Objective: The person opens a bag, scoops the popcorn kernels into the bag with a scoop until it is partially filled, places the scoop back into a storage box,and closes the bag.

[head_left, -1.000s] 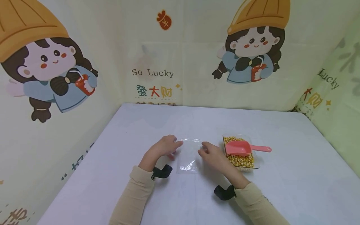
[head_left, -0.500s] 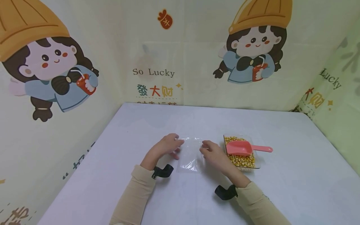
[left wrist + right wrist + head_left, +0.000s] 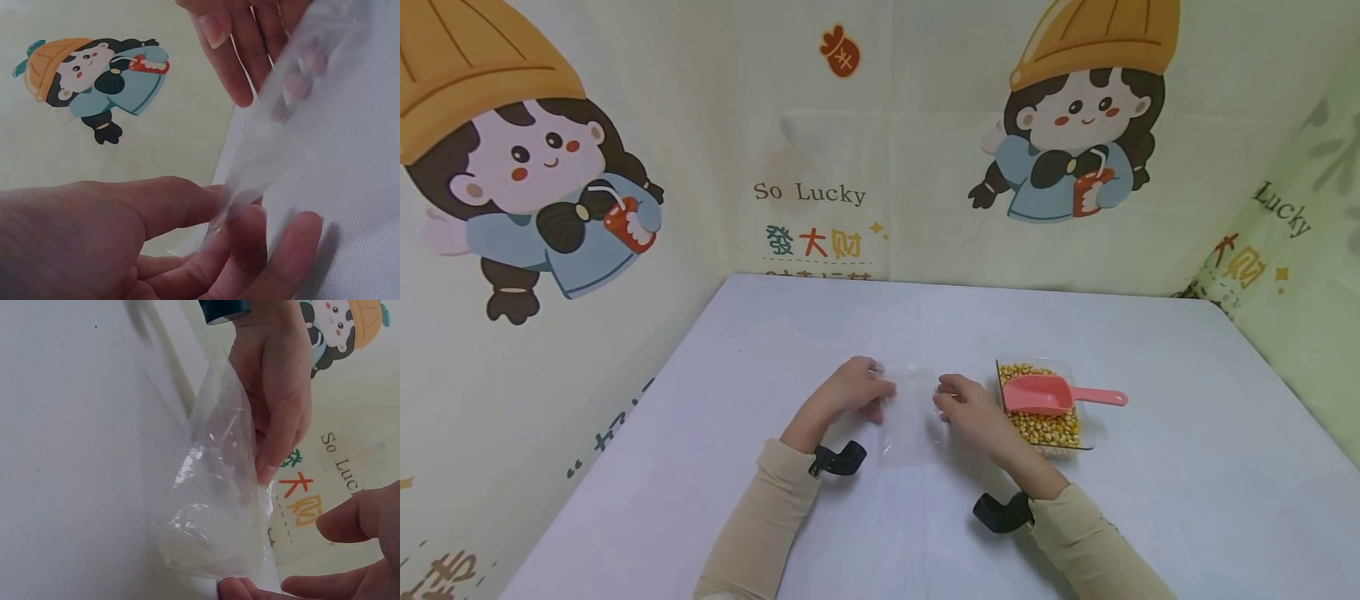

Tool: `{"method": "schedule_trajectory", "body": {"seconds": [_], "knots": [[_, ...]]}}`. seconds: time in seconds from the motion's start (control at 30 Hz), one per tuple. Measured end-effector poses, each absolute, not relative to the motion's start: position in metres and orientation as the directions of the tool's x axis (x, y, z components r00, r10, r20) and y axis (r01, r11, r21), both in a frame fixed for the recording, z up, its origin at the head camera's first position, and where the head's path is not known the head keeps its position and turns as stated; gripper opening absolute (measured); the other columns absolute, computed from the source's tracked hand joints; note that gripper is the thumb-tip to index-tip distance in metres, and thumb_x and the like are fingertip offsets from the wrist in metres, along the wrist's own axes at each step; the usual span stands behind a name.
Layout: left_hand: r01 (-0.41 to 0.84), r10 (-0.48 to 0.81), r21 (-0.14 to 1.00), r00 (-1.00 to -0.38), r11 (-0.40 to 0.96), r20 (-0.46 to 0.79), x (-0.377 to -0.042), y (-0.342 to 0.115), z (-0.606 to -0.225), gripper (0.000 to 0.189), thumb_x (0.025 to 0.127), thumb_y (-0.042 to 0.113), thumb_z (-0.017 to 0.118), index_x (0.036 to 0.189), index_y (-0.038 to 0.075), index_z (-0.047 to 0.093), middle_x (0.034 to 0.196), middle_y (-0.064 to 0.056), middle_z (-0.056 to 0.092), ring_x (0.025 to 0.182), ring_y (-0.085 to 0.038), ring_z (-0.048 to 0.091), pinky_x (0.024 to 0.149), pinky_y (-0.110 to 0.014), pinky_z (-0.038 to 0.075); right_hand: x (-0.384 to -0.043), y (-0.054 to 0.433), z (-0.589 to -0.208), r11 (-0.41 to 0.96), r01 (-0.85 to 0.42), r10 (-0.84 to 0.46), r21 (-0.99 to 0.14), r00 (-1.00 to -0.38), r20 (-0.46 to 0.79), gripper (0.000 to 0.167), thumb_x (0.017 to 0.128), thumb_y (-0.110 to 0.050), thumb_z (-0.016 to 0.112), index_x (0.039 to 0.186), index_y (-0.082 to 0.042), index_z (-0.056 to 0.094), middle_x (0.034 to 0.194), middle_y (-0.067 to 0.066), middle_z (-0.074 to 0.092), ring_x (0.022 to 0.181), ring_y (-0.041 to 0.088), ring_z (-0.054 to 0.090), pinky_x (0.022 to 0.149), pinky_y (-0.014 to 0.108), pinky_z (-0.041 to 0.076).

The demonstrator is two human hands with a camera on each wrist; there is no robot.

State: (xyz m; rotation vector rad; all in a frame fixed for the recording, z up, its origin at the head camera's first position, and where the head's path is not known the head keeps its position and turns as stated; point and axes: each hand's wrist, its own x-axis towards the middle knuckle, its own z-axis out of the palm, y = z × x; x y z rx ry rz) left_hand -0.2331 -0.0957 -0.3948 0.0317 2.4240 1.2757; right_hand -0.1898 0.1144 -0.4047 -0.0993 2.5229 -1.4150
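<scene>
A clear plastic bag [image 3: 912, 414] lies between the two hands in the head view, its walls lifted and slightly spread. My left hand [image 3: 856, 386] pinches its left edge near the top between thumb and fingers; the left wrist view shows the film [image 3: 269, 150] caught at the thumb tip. Across from it, my right hand [image 3: 970, 410] has loosely extended fingers at the bag's right edge. In the right wrist view, the right fingertips [image 3: 234, 589] touch the bag's side, while the right thumb [image 3: 347, 522] stays apart from them.
Right of the right hand stands a clear container [image 3: 1086, 433] of yellow corn kernels [image 3: 1045, 431]. A pink scoop [image 3: 1037, 395] lies on the kernels, its handle pointing right over the rim. A printed cloth [image 3: 925, 167] hangs behind the white table [image 3: 1187, 467].
My left hand has shifted slightly right and now pinches the bag's edge. The bag's left side has lifted and its bright glare has faded. My right hand has barely moved.
</scene>
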Motion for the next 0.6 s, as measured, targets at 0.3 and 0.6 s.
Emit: {"method": "schedule_trajectory", "body": {"seconds": [0.3, 0.6], "knots": [[-0.105, 0.272, 0.870, -0.926, 0.482, -0.262, -0.2320, -0.0948, -0.3900, 0.030, 0.094, 0.013, 0.067, 0.123, 0.006, 0.060, 0.105, -0.013, 0.068, 0.073, -0.021, 0.068, 0.065, -0.033, 0.059, -0.1905, 0.1136, -0.4035, 0.507, 0.076, -0.165, -0.859, -0.969, -0.183, 0.051, 0.103, -0.023, 0.049, 0.147, 0.002, 0.039, 0.139, 0.022, 0.056, 0.105, 0.023, 0.067, 0.097, 0.043, 0.052], [-0.058, 0.313, 0.907, -0.928, 0.417, -0.203, -0.2313, -0.0986, -0.3844, 0.032, 0.093, 0.014, 0.068, 0.123, 0.006, 0.059, 0.108, -0.012, 0.068, 0.084, -0.020, 0.069, 0.068, -0.033, 0.060, -0.1867, 0.1120, -0.3988, 0.388, 0.015, -0.125, -0.921, -0.990, -0.068, 0.058, 0.100, -0.010, 0.052, 0.150, 0.004, 0.028, 0.129, 0.025, 0.060, 0.104, 0.030, 0.068, 0.092, 0.041, 0.055]]}}
